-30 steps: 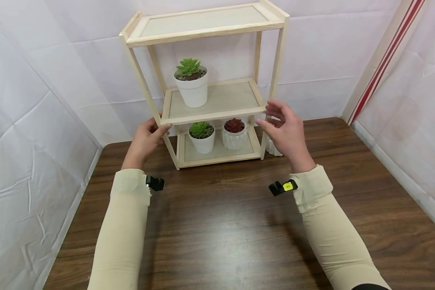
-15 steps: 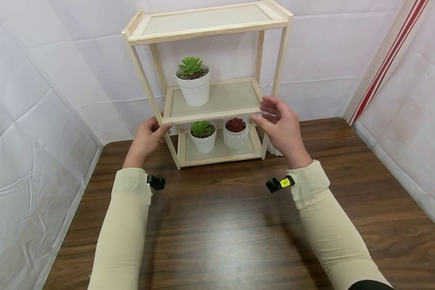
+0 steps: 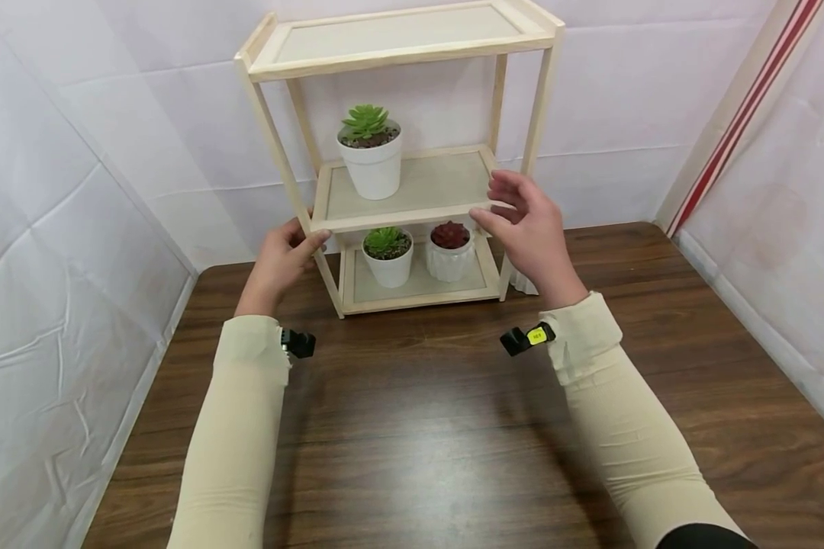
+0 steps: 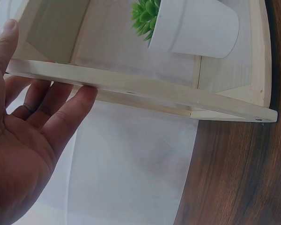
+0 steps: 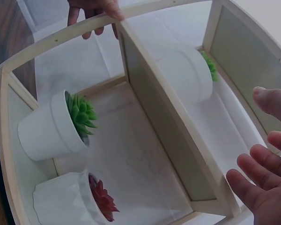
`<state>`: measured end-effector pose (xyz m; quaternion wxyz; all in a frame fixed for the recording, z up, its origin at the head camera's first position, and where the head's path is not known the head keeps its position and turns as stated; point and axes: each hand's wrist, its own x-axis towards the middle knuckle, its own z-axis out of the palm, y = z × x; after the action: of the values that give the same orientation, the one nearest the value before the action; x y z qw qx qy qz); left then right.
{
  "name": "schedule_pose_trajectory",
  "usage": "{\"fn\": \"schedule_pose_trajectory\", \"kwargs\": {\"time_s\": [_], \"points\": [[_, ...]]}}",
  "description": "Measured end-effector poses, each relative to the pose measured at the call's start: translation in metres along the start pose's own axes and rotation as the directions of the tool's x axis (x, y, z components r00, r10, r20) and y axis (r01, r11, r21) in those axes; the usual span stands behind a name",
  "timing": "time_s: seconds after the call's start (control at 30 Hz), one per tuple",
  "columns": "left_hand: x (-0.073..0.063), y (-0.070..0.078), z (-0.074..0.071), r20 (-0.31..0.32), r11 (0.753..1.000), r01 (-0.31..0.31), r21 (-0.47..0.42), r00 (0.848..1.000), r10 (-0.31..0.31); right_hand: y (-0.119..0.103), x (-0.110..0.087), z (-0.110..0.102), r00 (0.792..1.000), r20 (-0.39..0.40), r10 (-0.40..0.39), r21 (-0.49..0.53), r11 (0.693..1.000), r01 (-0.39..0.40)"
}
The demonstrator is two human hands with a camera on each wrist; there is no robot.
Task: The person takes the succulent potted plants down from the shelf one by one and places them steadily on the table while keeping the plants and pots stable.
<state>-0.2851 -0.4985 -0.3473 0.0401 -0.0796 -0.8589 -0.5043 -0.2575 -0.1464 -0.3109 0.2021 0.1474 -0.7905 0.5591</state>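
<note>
The shelf (image 3: 446, 181) is held by the left hand (image 3: 278, 258), apparently for steadying; nothing is gripped by the right hand (image 3: 534, 232), whose matching hold seems called for.

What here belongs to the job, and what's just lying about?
Job, seemingly:
pale wooden shelf, held by left hand
upper green succulent in smooth white pot
lower green succulent in smooth white pot
red succulent in ribbed white pot

Around:
brown wood-grain table
white fabric backdrop
</note>
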Motion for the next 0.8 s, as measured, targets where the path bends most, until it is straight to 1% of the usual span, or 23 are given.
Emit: {"fn": "schedule_pose_trajectory", "kwargs": {"time_s": [0.13,0.37,0.8], "points": [[0.0,-0.001,0.0,-0.003,1.0,-0.003,-0.006,1.0,0.003,-0.001,0.003,0.002,1.0,0.01,-0.001,-0.015,1.0,0.001],[0.002,-0.002,0.0,-0.002,1.0,-0.012,0.0,1.0,0.012,-0.002,0.009,0.007,1.0,0.021,0.002,0.002,1.0,-0.002],[0.003,-0.004,-0.001,0.002,1.0,-0.004,0.0,1.0,0.004,-0.009,0.018,0.018,0.999,0.044,0.001,0.024,1.0,-0.002]]}}
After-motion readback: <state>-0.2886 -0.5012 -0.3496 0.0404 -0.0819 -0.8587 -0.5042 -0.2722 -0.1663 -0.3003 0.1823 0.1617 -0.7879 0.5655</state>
